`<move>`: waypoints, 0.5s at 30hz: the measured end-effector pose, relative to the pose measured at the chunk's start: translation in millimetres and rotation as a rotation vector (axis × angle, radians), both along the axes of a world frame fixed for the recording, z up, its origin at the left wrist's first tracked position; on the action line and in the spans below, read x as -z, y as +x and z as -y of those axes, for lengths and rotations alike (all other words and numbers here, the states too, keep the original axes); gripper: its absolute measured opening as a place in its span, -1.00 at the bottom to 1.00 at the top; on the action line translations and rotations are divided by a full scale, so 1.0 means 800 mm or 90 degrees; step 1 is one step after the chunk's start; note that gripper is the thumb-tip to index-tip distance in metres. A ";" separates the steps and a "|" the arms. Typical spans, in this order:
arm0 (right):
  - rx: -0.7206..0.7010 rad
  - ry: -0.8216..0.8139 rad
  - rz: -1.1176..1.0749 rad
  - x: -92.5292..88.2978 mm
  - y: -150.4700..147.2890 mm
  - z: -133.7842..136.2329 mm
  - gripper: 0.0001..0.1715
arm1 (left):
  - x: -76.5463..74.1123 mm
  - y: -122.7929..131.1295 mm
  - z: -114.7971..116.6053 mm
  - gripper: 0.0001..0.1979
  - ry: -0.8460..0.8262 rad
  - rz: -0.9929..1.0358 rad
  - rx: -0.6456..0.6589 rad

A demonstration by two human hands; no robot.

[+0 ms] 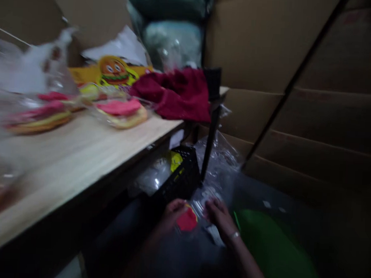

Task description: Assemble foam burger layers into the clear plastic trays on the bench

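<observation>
Low beside the table, my left hand is closed on the edge of a round red piece with a yellow rim. To its right my right hand, with a band at the wrist, has its fingers bent at a clear plastic bag; blur hides how they grip it. On the table above lie plastic-wrapped items with pink tops and yellow-brown bases, one near the edge and another further left.
A dark red cloth covers the table's far corner. Below stands a black crate with plastic and something yellow inside. A green object is at the right. Cardboard boxes and stuffed bags stand behind.
</observation>
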State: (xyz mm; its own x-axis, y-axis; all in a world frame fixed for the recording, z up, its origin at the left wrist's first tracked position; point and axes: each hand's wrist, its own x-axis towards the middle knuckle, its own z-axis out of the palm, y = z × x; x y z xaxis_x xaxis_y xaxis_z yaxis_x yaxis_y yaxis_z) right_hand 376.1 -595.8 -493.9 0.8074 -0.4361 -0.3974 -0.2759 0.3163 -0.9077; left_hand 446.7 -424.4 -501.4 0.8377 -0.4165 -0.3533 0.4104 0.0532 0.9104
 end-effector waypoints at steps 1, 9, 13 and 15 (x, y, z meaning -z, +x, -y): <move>-0.005 0.013 -0.009 0.004 0.000 0.002 -0.47 | 0.005 -0.001 0.003 -0.53 -0.001 0.002 -0.004; 0.026 0.019 0.050 0.003 0.008 0.039 -0.25 | 0.028 0.029 0.003 -0.42 0.005 0.006 0.062; -0.037 0.010 0.008 0.012 -0.001 0.056 -0.20 | 0.036 0.026 0.000 -0.42 0.026 -0.019 0.095; -0.103 -0.072 -0.016 0.025 -0.007 0.066 -0.20 | 0.040 0.020 -0.003 -0.40 0.035 -0.038 0.120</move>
State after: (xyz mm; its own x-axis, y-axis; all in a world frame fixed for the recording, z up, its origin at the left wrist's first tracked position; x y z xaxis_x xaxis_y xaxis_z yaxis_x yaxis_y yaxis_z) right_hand 370.6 -648.2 -514.0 0.8610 -0.3448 -0.3739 -0.3376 0.1624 -0.9272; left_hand 462.6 -422.4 -533.2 0.7241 -0.5426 -0.4258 0.4612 -0.0781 0.8839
